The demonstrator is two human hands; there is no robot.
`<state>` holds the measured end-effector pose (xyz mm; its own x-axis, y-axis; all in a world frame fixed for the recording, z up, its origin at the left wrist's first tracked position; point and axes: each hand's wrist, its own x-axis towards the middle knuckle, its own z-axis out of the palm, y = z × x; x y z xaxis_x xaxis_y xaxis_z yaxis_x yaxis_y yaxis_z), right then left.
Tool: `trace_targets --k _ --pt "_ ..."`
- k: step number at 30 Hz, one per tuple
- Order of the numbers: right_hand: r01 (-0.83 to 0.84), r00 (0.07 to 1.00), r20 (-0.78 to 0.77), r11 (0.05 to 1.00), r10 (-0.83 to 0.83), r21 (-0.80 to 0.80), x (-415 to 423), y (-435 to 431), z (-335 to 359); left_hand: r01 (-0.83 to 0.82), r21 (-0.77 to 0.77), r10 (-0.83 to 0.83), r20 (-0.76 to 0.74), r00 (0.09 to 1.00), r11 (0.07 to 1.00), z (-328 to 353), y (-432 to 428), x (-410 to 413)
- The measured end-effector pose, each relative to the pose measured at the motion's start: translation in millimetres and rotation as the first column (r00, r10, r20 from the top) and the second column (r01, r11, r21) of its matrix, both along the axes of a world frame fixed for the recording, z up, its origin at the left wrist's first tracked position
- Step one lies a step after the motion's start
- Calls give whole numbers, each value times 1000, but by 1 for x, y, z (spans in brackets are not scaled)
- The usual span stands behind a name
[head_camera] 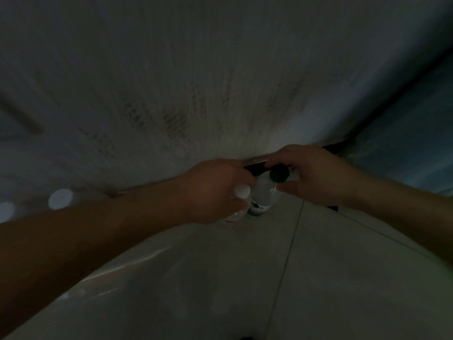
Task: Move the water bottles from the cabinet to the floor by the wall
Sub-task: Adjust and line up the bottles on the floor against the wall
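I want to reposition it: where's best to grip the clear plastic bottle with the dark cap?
Probably the neck just under the dark cap, from above: the clear plastic bottle stands roughly upright by the wall, and the white-capped bottle crowds its left side.

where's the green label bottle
The green-label bottle is centre of head view, low by the wall, its dark cap in the right hand, beside the left hand's white-capped bottle.

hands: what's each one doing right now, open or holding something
Left hand: holds the white-capped bottle.
Right hand: fingers curled round the dark-capped bottle near its cap.
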<state>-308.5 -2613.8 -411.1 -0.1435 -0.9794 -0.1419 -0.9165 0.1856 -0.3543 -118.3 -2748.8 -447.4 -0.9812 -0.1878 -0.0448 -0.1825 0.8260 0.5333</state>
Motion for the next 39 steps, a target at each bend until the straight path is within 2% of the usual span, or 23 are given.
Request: trace_targets --k 13,20,27,39 --pt "30 999 -37 998 -29 47 16 -11 6 -22 10 23 -71 997 1000 5 -7 15" --pt "32 999 -3 998 -32 59 32 -26 15 -60 -38 60 -17 998 997 12 -16 34" --pt "-82 997 0 996 82 38 56 -45 13 -156 -42 155 -10 988 987 21 -30 63" --pt "-300 954 7 954 300 5 103 -91 9 -285 -185 293 18 956 941 24 -53 118"
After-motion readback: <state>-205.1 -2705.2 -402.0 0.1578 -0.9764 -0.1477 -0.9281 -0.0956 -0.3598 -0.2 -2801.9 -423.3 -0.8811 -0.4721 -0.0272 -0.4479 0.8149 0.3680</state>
